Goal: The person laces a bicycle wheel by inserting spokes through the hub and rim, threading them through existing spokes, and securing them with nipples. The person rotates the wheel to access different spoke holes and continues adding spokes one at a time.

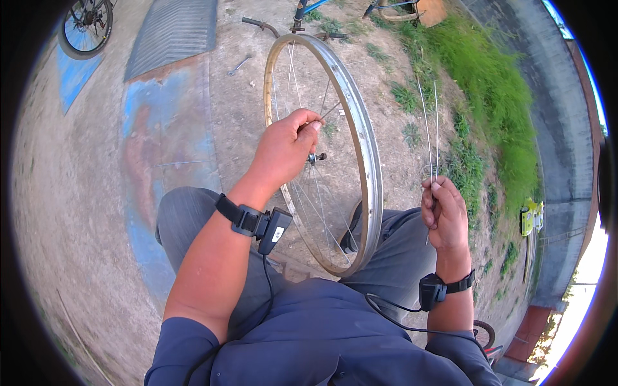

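Note:
A bicycle wheel with a worn metal rim [371, 174] stands upright between my knees, its lower edge close to my lap. Thin spokes run from the hub [315, 157] to the rim, denser in the lower half. Reaching in front of the wheel, my left hand [286, 145] pinches a spoke [332, 110] just above the hub. Its fingers partly hide the grip. Off to the right of the rim, my right hand [445, 212] is closed around a few loose spokes [426, 125], which point up and away from me.
On the dirt beyond the wheel lies a wrench [239, 65]. A blue-painted sheet [170, 96] and a ribbed grey panel [174, 35] are at left. Bicycle handlebars [261, 26] rest behind the rim. Grass [483, 83] grows along a grey wall [570, 161] at right.

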`<state>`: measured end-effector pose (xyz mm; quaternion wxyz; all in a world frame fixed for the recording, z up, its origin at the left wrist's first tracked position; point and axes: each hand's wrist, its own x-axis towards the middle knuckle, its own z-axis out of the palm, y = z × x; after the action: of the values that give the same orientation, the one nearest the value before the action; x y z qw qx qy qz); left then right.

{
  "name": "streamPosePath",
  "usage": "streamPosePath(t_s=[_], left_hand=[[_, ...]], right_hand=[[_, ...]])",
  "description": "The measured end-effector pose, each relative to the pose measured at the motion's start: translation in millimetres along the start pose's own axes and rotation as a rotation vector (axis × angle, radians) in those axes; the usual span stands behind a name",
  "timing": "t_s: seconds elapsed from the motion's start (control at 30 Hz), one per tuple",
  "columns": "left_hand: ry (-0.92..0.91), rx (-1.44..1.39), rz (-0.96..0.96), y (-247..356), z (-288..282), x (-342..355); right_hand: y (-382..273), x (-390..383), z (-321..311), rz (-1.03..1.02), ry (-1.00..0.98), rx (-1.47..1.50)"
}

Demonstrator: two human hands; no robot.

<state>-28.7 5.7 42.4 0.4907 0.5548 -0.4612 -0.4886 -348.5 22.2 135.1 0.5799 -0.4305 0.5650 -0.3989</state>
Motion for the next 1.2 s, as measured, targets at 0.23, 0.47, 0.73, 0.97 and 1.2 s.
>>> streamPosePath(t_s=[0.23, 0.47, 0.73, 0.97, 1.2], left_hand=[[-0.006, 0.014, 0.0, -4.9, 5.3, 5.9], [-0.009, 0.041, 0.042, -10.9, 12.0, 7.5], [-0.061, 0.033, 0.127, -18.4, 25.6, 4.8], [-0.065, 0.149, -0.015, -28.5, 20.7, -3.4], [-0.3, 0.579, 0.072, -58.2, 9.1, -25.4]], right_hand=[[-18.5, -7.7, 67.2, -0.266, -0.203, 0.022], [-26.3, -11.7, 87.5, -0.262, -0.181, -0.175], [-17.5, -8.8, 108.5, -0.231, -0.079, -0.295], [-15.1, 36.7, 102.4, -0.369, 0.1, -0.374], [-34.9, 112.2, 90.9, -0.462, 0.094, -0.476]])
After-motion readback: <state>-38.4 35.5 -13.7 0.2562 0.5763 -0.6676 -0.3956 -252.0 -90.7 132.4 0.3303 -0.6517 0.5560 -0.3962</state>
